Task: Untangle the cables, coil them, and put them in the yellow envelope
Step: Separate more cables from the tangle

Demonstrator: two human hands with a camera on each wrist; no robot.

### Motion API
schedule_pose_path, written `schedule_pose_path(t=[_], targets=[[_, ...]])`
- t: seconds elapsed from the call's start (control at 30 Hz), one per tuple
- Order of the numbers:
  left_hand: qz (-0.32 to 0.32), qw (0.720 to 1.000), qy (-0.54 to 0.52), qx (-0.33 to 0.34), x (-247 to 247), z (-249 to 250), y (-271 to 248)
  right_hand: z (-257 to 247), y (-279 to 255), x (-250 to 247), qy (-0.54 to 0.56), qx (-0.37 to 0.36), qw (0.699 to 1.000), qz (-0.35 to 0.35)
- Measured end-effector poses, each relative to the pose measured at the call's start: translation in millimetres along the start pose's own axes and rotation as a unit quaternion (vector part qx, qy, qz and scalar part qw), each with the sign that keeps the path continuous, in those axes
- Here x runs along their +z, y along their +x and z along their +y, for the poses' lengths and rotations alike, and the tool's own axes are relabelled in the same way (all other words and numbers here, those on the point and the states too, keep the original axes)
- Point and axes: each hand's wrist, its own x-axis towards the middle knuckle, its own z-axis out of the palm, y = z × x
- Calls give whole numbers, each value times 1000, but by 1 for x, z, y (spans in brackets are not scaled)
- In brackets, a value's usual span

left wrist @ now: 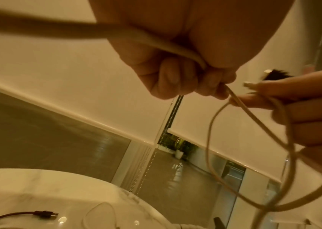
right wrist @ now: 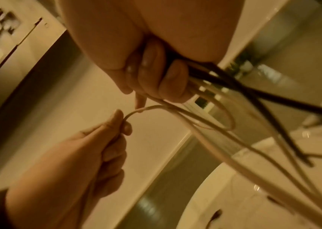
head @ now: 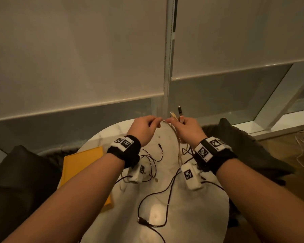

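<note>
Both hands are raised above the far end of a white marble table (head: pixel 191 216). My left hand (head: pixel 145 128) pinches a pale cable (head: pixel 178 144) between thumb and fingers; in the left wrist view this pale cable (left wrist: pixel 240 105) runs out of the left hand (left wrist: pixel 179 74). My right hand (head: pixel 187 129) grips a bundle of pale and black cables, with plug ends (head: pixel 180 111) sticking up above the fist. In the right wrist view the right hand (right wrist: pixel 156 72) holds pale loops (right wrist: pixel 211 122) and black cables (right wrist: pixel 254 93). The yellow envelope (head: pixel 81 165) lies flat at the table's left.
More black cables (head: pixel 167 195) trail loose over the table, one with a USB plug (head: pixel 142 221) near me. Dark chairs (head: pixel 253 146) stand on both sides. Lowered window blinds (head: pixel 77 58) hang behind the table.
</note>
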Motion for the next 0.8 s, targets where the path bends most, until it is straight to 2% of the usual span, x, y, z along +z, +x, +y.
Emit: schedule_pose_path(t=[0.07, 0.17, 0.2, 0.23, 0.3, 0.4, 0.5, 0.63, 0.73, 0.8], targets=[[-3, 1000, -11, 24, -2, 7, -7, -7, -1, 5, -8, -16, 1000, -16], [-2, 999, -27, 33, -6, 7, -15, -13, -3, 4, -144, -79, 985, -50], [-8, 999, -30, 28, -7, 6, -18, -13, -3, 1, -158, -87, 982, -49], [-21, 999, -35, 20, -6, 4, -23, -14, -3, -4, -150, -85, 985, -33], [-65, 997, -36, -10, -2, -2, -34, -16, -1, -19, -74, -48, 995, 46], [-141, 988, 8, -58, 12, -24, -60, -13, 4, -46, 11, 13, 987, 157], [-204, 974, 39, -96, 29, -50, -89, -3, 5, -61, 31, 39, 978, 202], [-284, 942, 27, -177, 46, -77, -120, 14, 4, -68, 46, 60, 970, 229], [-335, 912, 4, -235, 54, -83, -137, 31, 2, -64, -39, 54, 975, 211], [-363, 900, 48, -235, 60, -83, -147, 43, -2, -54, -73, 88, 984, 140]])
